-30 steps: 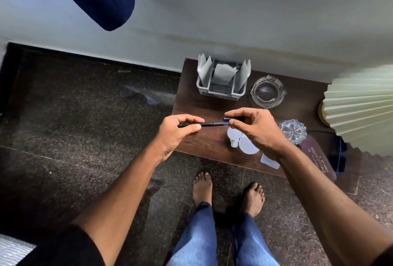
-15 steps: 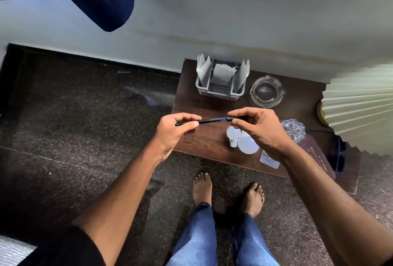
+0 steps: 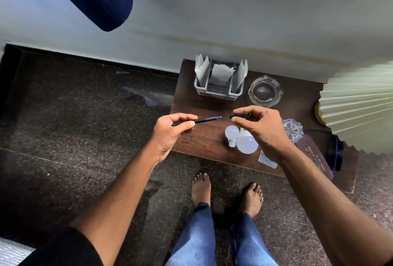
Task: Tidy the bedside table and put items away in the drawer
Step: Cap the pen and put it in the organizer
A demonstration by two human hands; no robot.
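Note:
I hold a black pen [image 3: 204, 120] with a blue tip in my left hand [image 3: 173, 132], above the left front part of the dark wooden bedside table [image 3: 204, 138]. My right hand [image 3: 260, 129] pinches the pen's black cap [image 3: 239, 115], a small gap away from the tip. Under my right hand lie two white light bulbs [image 3: 244, 143] and a small clear packet [image 3: 265, 159]. A maroon spectacle case [image 3: 314, 155] lies at the table's front right. No drawer shows in this view.
A grey holder with folded paper napkins [image 3: 219, 80] stands at the back, a glass ashtray [image 3: 265, 91] beside it. A cut-glass piece [image 3: 294, 129] and a pleated cream lampshade [image 3: 359, 106] are on the right. My bare feet [image 3: 225, 191] stand on dark stone floor before the table.
The cap has come off the pen: my right hand pulled it rightward, baring the blue tip. Before, both hands held the pen closed as one piece.

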